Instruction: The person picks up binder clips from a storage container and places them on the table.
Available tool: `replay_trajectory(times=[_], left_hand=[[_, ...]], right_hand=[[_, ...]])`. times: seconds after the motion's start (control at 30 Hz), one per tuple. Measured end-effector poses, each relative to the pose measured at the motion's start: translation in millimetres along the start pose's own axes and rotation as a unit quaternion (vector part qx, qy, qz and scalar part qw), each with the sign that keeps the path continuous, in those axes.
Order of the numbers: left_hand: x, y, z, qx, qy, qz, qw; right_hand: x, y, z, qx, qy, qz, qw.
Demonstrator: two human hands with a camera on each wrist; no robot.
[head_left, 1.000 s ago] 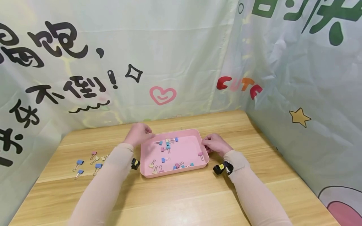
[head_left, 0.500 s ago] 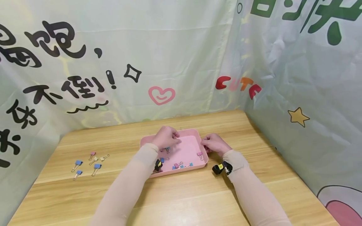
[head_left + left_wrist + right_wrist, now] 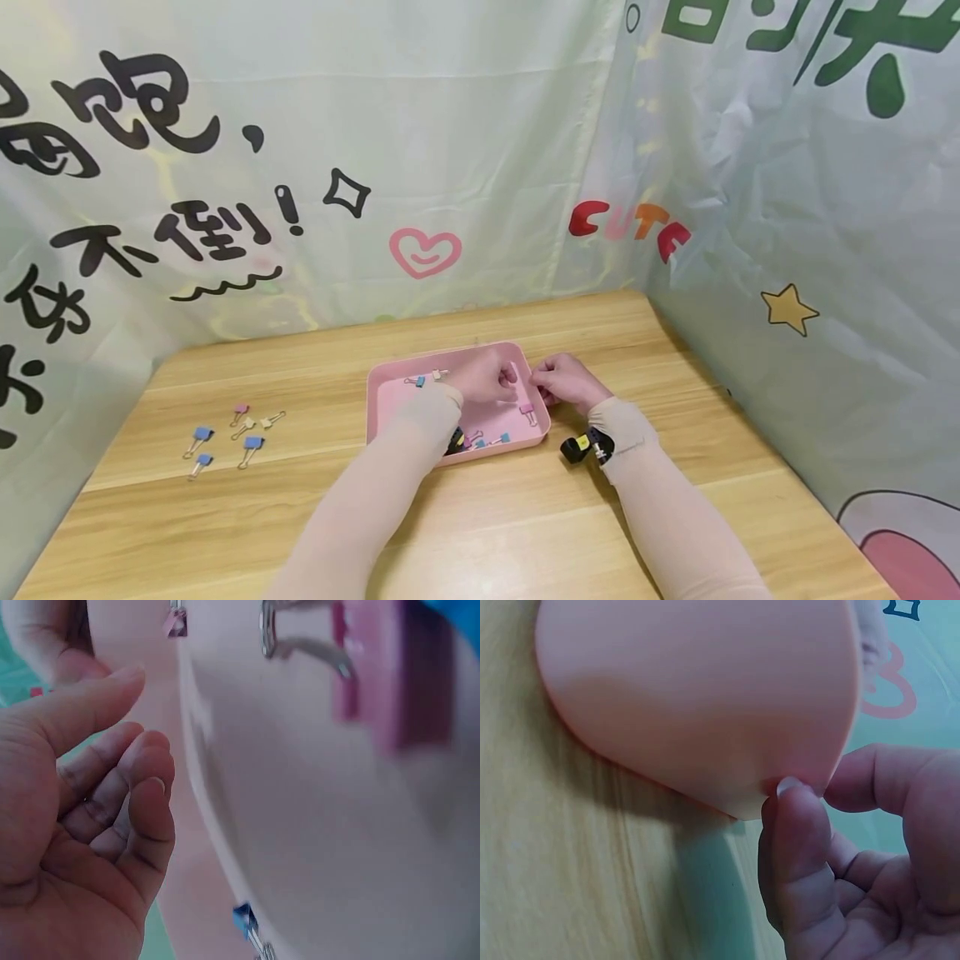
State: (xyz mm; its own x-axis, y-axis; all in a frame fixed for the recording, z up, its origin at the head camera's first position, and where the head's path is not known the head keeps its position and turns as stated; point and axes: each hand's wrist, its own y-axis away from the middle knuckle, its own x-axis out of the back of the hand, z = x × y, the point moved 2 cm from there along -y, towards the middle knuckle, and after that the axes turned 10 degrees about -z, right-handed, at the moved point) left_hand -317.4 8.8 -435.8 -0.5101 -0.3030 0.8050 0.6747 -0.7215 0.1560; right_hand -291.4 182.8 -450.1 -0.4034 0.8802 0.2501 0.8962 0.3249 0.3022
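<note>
A pink tray lies on the wooden table with several small binder clips in it, among them a pink binder clip near its right side and a blue one toward the back left. Over the tray hangs my left hand, fingers loosely bent and nothing between thumb and fingertips. In the left wrist view a pink binder clip looms large and a blue clip lies lower down. My right hand pinches the tray's right rim between thumb and finger. My left forearm hides part of the tray.
Left of the tray, several loose binder clips lie on the table, including a blue clip and a yellowish clip. Printed fabric curtains stand behind and to the right. A black wrist camera sits on my right wrist.
My left hand has moved right, from the tray's back left corner across to its right part. My right hand has stayed at the right rim.
</note>
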Motion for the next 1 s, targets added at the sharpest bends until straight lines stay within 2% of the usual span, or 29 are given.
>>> replay_trajectory(times=[0.1,0.2,0.33,0.53,0.73,1.0], left_hand=[[-3.5,-3.3,5.1,-0.024,0.005,-0.019,0.9995],[-5.8,-5.3,11.1,-0.044,-0.013,-0.041,0.9981],[-9.4,-9.3,16.0,-0.057,-0.047,-0.06,0.9955],[-12.6,-12.6,20.0,-0.066,-0.055,-0.083,0.9928],[-13.9,-13.3,20.2,-0.071,-0.061,-0.088,0.9917],[-13.0,-14.8,15.1,-0.062,-0.062,-0.085,0.9925]], right_hand=[[-0.9,0.2,-0.3,0.007,0.0,-0.002,1.0],[-1.1,-0.2,-0.6,0.012,0.004,-0.003,0.9999],[0.0,-0.5,-0.9,0.015,0.006,-0.003,0.9999],[0.1,0.9,-2.2,0.017,0.002,-0.01,0.9998],[0.1,1.3,-0.5,0.02,-0.002,-0.012,0.9997],[0.2,1.2,-0.5,0.021,-0.002,-0.01,0.9997]])
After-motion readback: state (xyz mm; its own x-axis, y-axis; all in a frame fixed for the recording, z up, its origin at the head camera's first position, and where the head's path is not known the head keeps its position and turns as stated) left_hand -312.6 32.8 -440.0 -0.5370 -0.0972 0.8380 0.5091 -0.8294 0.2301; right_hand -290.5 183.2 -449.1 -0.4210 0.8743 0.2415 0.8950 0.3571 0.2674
